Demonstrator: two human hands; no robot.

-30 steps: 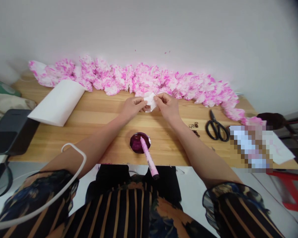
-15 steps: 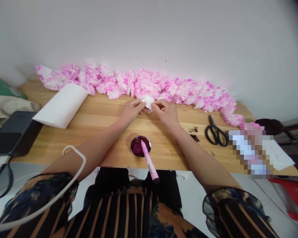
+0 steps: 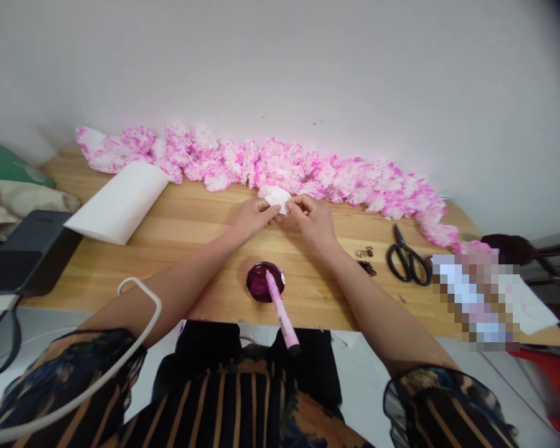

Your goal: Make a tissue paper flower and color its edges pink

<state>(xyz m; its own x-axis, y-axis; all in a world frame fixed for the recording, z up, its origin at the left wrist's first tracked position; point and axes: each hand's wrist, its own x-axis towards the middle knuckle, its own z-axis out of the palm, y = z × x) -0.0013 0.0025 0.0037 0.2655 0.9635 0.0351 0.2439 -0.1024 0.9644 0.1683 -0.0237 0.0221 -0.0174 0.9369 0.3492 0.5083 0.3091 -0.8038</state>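
A small piece of white tissue paper (image 3: 278, 196) is pinched between my two hands, just in front of the pink-and-white paper flowers. My left hand (image 3: 256, 216) grips its left side, fingers closed. On the other side, the thumb and fingertips of my right hand (image 3: 310, 218) are closed on its edge. Below them on the table stands a small dish of dark purple liquid (image 3: 259, 287). A pink marker (image 3: 282, 314) rests with its tip in the dish and its dark end jutting over the table's front edge.
A long row of pink-tipped paper flowers (image 3: 205, 158) lines the wall. White folded paper (image 3: 121, 199) and a dark power bank (image 3: 28, 249) with a white cable lie left. Black scissors (image 3: 407, 261) and small dark wire bits (image 3: 366, 267) lie right, beside a blurred-out item.
The white tissue paper stays between both hands, its shape slightly altered by small finger movements. The whole view has shifted a little, so things appear slightly lower.
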